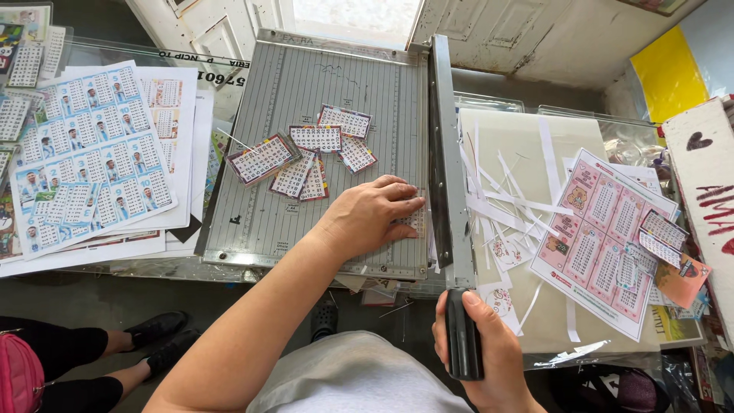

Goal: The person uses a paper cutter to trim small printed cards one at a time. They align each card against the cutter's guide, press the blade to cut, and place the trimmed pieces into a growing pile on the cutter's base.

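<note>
Around my cutter (pixel 306 229) there is paper everywhere. To my left lies a stack of printed sheets (pixel 92 153), blue ones with rows of little tables and small figures. To my right sits a pink sheet (pixel 604 237) of the same kind of tables on a cream board, and between it and the blade a tangle of thin white strips (pixel 505 199), the trimmings. A few loose cut cards rest on the pink sheet's right edge. On the grey cutter bed, up beyond my fingers, is a loose heap of cut cards (pixel 313 153), overlapping and turned every which way, each one a small number grid with a coloured border. Below the table, a person's black shoes (pixel 157 333) stand on the floor to my left.

My left hand (pixel 375 214) lies flat on the bed, fingers spread a little, pressing a small card (pixel 414 222) against the blade edge; only its corner shows under my fingertips. My right hand (pixel 482 352) is wrapped tight round the black handle (pixel 463 344) of the blade arm, which lies down along the bed's right side.
</note>
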